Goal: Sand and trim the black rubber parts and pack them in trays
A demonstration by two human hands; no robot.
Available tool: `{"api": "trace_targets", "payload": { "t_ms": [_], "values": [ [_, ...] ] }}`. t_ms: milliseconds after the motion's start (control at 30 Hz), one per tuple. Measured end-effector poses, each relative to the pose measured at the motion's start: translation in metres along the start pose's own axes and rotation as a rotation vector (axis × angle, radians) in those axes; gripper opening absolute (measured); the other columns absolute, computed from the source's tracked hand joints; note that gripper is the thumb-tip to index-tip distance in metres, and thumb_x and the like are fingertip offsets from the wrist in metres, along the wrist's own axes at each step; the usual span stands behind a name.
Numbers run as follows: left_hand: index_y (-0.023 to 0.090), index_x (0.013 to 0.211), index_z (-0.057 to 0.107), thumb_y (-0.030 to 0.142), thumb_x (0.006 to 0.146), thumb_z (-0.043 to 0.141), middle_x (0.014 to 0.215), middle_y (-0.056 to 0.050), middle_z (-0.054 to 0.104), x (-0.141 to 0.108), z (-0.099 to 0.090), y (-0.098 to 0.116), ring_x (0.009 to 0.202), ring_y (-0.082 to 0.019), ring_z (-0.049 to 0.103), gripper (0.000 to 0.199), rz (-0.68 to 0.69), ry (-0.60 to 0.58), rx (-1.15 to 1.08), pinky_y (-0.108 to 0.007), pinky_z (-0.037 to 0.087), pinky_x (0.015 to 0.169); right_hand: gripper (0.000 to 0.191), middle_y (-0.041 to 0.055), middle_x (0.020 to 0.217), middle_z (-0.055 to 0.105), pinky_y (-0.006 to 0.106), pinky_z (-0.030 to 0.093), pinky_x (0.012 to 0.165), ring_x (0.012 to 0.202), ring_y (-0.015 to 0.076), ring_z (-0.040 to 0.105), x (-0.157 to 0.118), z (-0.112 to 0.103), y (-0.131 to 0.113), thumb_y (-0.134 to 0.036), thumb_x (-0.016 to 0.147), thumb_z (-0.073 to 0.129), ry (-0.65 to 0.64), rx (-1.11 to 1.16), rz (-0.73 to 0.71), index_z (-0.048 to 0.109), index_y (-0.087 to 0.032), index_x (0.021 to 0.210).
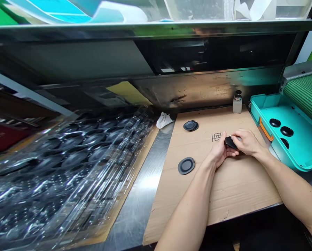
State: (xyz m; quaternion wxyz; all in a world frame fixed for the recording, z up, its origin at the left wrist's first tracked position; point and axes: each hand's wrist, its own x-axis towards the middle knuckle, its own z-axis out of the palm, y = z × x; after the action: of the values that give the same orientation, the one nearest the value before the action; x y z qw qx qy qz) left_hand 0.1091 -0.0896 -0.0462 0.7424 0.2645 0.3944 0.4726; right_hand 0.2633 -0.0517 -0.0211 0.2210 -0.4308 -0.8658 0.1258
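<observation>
My left hand [218, 150] and my right hand [246, 142] meet above a sheet of brown cardboard [236, 188], together pinching a black rubber diaphragm [230, 142] whose edge shows between the fingers. Its far side is hidden by my fingers. A flat black rubber diaphragm [186, 165] lies just left of my left hand. Farther back, a small stack of similar discs [190, 125] rests on the cardboard.
A teal plastic tray [289, 139] with an orange handle holds several black discs at right, beside a green ribbed conveyor belt [309, 90]. Left lies a large clear plastic blister tray [67, 164] of black discs. A white bottle [237, 104] and crumpled white cloth [163, 120] stand behind.
</observation>
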Motion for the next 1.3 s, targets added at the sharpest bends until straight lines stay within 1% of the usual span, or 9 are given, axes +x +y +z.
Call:
{"api": "trace_targets", "payload": {
  "t_ms": [133, 233, 333, 433, 900, 967, 1067, 1133, 1300],
  "values": [
    [0.007, 0.106, 0.072, 0.06, 0.097, 0.054, 0.084, -0.016, 0.074, -0.003, -0.002, 0.007, 0.064, -0.02, 0.072, 0.057, 0.075, 0.001, -0.037, -0.028, 0.06, 0.056, 0.029, 0.0059, 0.106, 0.076, 0.027, 0.044, 0.084, 0.096, 0.0185, 0.067, 0.002, 0.003, 0.018, -0.029, 0.099, 0.048, 0.082, -0.047, 0.145, 0.075, -0.02, 0.106],
    [0.015, 0.123, 0.069, 0.036, 0.083, 0.081, 0.107, -0.011, 0.072, -0.004, 0.0, 0.007, 0.086, -0.02, 0.073, 0.047, 0.345, 0.18, -0.007, -0.03, 0.062, 0.076, 0.03, 0.0068, 0.108, 0.076, 0.029, 0.044, 0.086, 0.099, 0.0205, 0.068, 0.004, 0.006, 0.035, -0.03, 0.099, 0.047, 0.09, -0.164, 0.255, 0.075, -0.021, 0.107],
    [0.024, 0.129, 0.069, 0.006, 0.062, 0.091, 0.123, -0.007, 0.068, -0.004, 0.003, 0.004, 0.117, -0.021, 0.067, 0.073, 0.595, 0.354, 0.065, -0.027, 0.053, 0.101, 0.029, 0.007, 0.107, 0.076, 0.03, 0.044, 0.087, 0.102, 0.0218, 0.067, 0.004, 0.012, 0.046, -0.03, 0.099, 0.048, 0.054, -0.235, 0.271, 0.076, -0.022, 0.106],
    [0.027, 0.131, 0.066, 0.001, 0.061, 0.088, 0.124, -0.005, 0.068, -0.006, 0.008, 0.002, 0.137, -0.022, 0.054, 0.078, 0.708, 0.389, 0.056, -0.026, 0.043, 0.114, 0.03, 0.008, 0.11, 0.075, 0.03, 0.043, 0.092, 0.108, 0.0217, 0.065, 0.005, 0.015, 0.048, -0.031, 0.099, 0.048, 0.046, -0.265, 0.26, 0.075, -0.021, 0.107],
    [0.028, 0.139, 0.059, 0.009, 0.06, 0.092, 0.142, -0.008, 0.06, -0.007, 0.005, 0.002, 0.145, -0.029, 0.043, 0.088, 0.785, 0.362, 0.163, -0.034, 0.033, 0.12, 0.031, 0.0103, 0.118, 0.071, 0.038, 0.039, 0.098, 0.114, 0.0271, 0.058, 0.0, 0.012, 0.024, -0.029, 0.1, 0.047, 0.064, -0.281, 0.168, 0.073, -0.021, 0.115],
    [0.028, 0.129, 0.067, 0.016, 0.066, 0.091, 0.137, -0.007, 0.063, -0.003, -0.004, 0.006, 0.144, -0.029, 0.043, 0.068, 0.77, 0.423, 0.235, -0.033, 0.032, 0.12, 0.03, 0.0087, 0.117, 0.072, 0.04, 0.036, 0.1, 0.114, 0.0259, 0.057, -0.002, 0.011, 0.019, -0.03, 0.101, 0.047, 0.039, -0.237, 0.063, 0.074, -0.023, 0.11],
    [0.024, 0.089, 0.074, 0.028, 0.08, 0.083, 0.108, -0.009, 0.073, 0.002, -0.024, 0.013, 0.138, -0.029, 0.048, 0.013, 0.694, 0.575, 0.292, -0.034, 0.035, 0.116, 0.028, 0.0062, 0.118, 0.072, 0.041, 0.035, 0.101, 0.114, 0.025, 0.058, -0.006, 0.009, 0.01, -0.044, 0.099, 0.055, -0.096, -0.159, -0.143, 0.073, -0.026, 0.109],
    [0.023, 0.076, 0.07, 0.032, 0.085, 0.077, 0.098, -0.011, 0.073, 0.005, -0.035, 0.016, 0.134, -0.03, 0.05, 0.015, 0.692, 0.689, 0.398, -0.037, 0.033, 0.117, 0.034, 0.0066, 0.121, 0.071, 0.042, 0.034, 0.1, 0.115, 0.0263, 0.058, -0.007, 0.009, 0.005, -0.052, 0.094, 0.061, -0.16, -0.169, -0.205, 0.071, -0.027, 0.115],
    [0.023, 0.122, 0.069, 0.034, 0.103, 0.047, 0.133, -0.012, 0.063, 0.005, -0.043, 0.019, 0.127, -0.029, 0.05, 0.031, 0.732, 0.954, 1.114, -0.041, 0.035, 0.113, 0.034, 0.011, 0.116, 0.071, 0.043, 0.035, 0.095, 0.111, 0.0293, 0.06, -0.004, 0.011, 0.018, -0.047, 0.099, 0.053, -0.055, -0.37, 0.026, 0.07, -0.022, 0.115]
  ]
}}
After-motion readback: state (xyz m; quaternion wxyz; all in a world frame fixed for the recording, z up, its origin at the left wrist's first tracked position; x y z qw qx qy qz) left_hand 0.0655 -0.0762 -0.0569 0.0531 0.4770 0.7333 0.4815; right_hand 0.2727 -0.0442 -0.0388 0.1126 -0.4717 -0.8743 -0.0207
